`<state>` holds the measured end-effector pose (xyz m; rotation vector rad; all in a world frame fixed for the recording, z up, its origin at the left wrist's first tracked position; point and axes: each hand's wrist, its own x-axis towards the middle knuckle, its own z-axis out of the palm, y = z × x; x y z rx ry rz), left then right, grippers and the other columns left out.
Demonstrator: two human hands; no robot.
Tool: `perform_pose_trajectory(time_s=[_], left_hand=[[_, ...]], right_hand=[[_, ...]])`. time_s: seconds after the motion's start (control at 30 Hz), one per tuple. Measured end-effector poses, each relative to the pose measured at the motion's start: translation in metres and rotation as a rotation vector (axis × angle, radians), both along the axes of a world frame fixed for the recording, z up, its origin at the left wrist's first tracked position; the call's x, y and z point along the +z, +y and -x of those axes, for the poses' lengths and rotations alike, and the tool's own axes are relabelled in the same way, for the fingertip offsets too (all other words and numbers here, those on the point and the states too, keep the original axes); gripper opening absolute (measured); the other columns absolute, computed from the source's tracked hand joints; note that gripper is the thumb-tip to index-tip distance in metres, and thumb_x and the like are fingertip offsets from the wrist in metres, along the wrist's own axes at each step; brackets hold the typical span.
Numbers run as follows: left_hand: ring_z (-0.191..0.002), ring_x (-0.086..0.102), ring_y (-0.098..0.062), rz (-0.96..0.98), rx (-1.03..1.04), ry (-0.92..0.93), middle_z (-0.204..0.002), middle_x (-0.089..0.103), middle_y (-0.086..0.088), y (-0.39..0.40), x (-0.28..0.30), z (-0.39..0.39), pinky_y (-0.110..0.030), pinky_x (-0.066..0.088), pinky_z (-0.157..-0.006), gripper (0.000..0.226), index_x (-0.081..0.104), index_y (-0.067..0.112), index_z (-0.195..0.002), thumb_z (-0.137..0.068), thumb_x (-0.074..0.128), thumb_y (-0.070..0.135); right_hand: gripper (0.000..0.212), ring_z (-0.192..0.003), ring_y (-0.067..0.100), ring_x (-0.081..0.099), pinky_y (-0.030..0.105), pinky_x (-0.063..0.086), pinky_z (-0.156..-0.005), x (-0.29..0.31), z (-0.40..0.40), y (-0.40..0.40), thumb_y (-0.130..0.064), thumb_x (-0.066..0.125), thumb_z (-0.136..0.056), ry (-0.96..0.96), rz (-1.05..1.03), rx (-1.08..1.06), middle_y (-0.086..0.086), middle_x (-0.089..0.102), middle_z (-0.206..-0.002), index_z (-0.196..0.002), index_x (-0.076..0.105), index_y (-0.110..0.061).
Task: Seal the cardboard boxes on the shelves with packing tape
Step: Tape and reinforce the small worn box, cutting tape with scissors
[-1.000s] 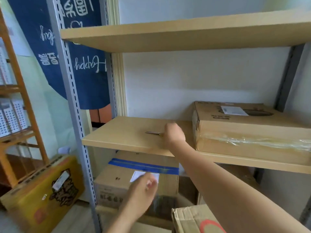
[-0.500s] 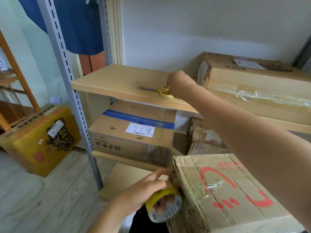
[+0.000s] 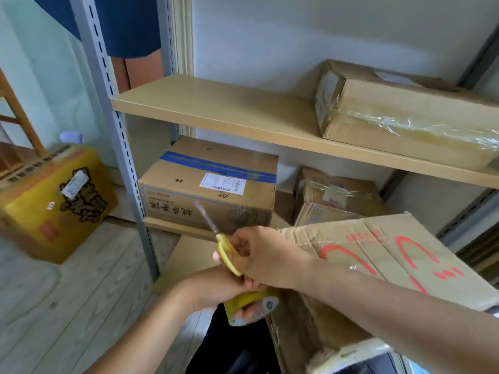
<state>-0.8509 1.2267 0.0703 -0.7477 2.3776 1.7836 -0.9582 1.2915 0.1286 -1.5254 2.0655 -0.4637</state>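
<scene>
A worn cardboard box with red markings [image 3: 383,255] sits tilted close in front of me at the lower right. My left hand [image 3: 216,287] grips a yellow roll of packing tape [image 3: 251,306] at the box's left edge. My right hand [image 3: 264,255] holds yellow-handled scissors [image 3: 224,249] just above the roll, blades pointing up and left. On the lower shelf stands a box with a blue stripe and a white label [image 3: 213,184]. A box wrapped in clear tape [image 3: 405,117] lies on the middle shelf [image 3: 216,109].
A grey slotted shelf post [image 3: 118,130] rises at the left. A yellow printed box [image 3: 51,201] sits on the wooden floor beyond it. More crumpled boxes [image 3: 337,195] fill the lower shelf at the right. A wooden rack stands at the far left.
My right hand has lifted the scissors off the middle shelf and brought them down to the tape roll. The view has tilted downward, and my left hand stays on the roll.
</scene>
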Motion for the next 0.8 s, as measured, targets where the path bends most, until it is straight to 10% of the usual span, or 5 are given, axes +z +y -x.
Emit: perform_pose_trajectory(time_s=[0.13,0.37,0.6,0.8], left_hand=[[-0.043,0.052,-0.007,-0.122,0.074,0.148,-0.047,0.057,0.004,0.001,0.006,0.002,-0.016,0.041,-0.044,0.042,0.057,0.011,-0.059,-0.098,0.046,0.0],[-0.054,0.049,-0.017,-0.339,0.076,0.226,-0.083,0.053,-0.02,-0.004,-0.005,0.01,-0.02,0.041,-0.041,0.014,0.068,0.016,-0.092,-0.099,0.056,0.014],[-0.077,0.057,-0.025,-0.381,0.031,0.222,-0.095,0.062,-0.033,0.001,-0.007,-0.002,-0.029,0.047,-0.069,0.023,0.068,0.009,-0.114,-0.1,0.056,0.022],[-0.049,0.051,-0.01,-0.525,0.031,0.228,-0.065,0.057,-0.008,0.01,-0.007,-0.008,-0.016,0.039,-0.044,0.017,0.064,0.005,-0.1,-0.102,0.049,0.011]], right_hand=[[0.074,-0.046,0.013,0.061,0.02,0.054,-0.059,0.035,-0.016,0.024,-0.072,0.034,-0.093,-0.168,-0.31,-0.131,0.003,0.068,-0.057,-0.086,0.065,-0.005],[0.086,-0.062,0.02,0.072,0.02,0.047,-0.063,0.059,-0.029,0.098,-0.08,0.027,-0.088,-0.012,-0.459,-0.258,0.006,0.073,-0.065,-0.081,0.07,-0.005],[0.076,-0.041,0.01,0.061,0.017,0.048,-0.061,0.046,-0.051,0.108,-0.072,0.025,-0.095,0.003,-0.553,-0.418,0.001,0.066,-0.051,-0.077,0.063,-0.009],[0.071,-0.04,0.015,0.062,0.018,0.048,-0.046,0.038,-0.055,0.093,-0.068,0.034,-0.096,-0.045,-0.465,-0.568,0.006,0.07,-0.062,-0.082,0.062,-0.004]])
